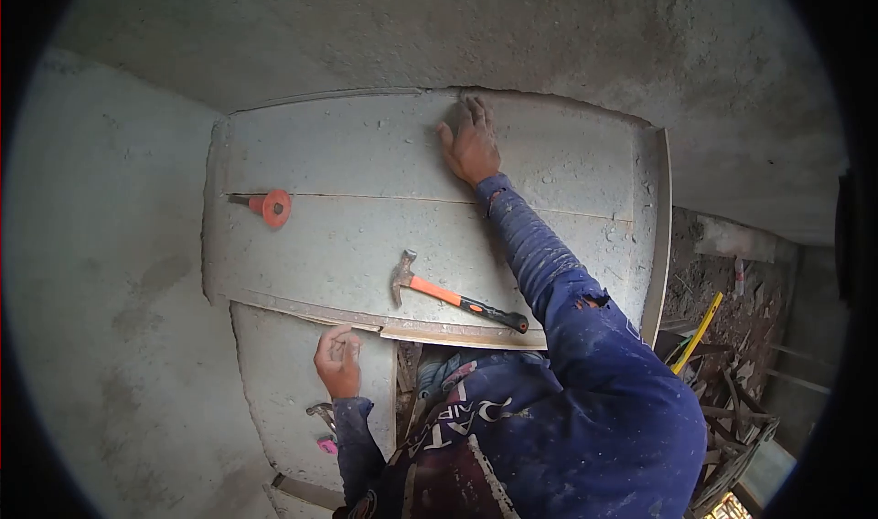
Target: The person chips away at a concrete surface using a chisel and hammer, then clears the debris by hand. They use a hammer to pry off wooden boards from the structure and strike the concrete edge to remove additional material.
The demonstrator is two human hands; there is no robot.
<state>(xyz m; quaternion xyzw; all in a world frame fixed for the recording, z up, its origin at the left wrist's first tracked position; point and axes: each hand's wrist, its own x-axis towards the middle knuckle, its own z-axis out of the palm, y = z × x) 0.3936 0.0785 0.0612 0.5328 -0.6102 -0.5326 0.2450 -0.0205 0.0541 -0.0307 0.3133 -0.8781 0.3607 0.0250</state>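
My right hand [473, 144] reaches to the far edge of a grey, dusty panel surface [311, 245], its fingers stretched out and lying flat near the wall. At the panel's near edge, my left hand [338, 362] has its fingers curled beside the wooden edge strip [457, 333]; whether something is in them is hidden. A claw hammer [457, 299] with an orange and black handle lies on the panel between my two hands. Farther left lies a chisel [274, 208] with a round red hand guard, its dark shaft pointing left.
Concrete walls [110, 272] border the panel at the left and far side. On a lower surface [283, 373] lie a metal tool [322, 414] and a small pink object [326, 446]. A yellow bar [700, 331] leans at right, over rubble and wood scraps. Crumbs of debris dot the panel.
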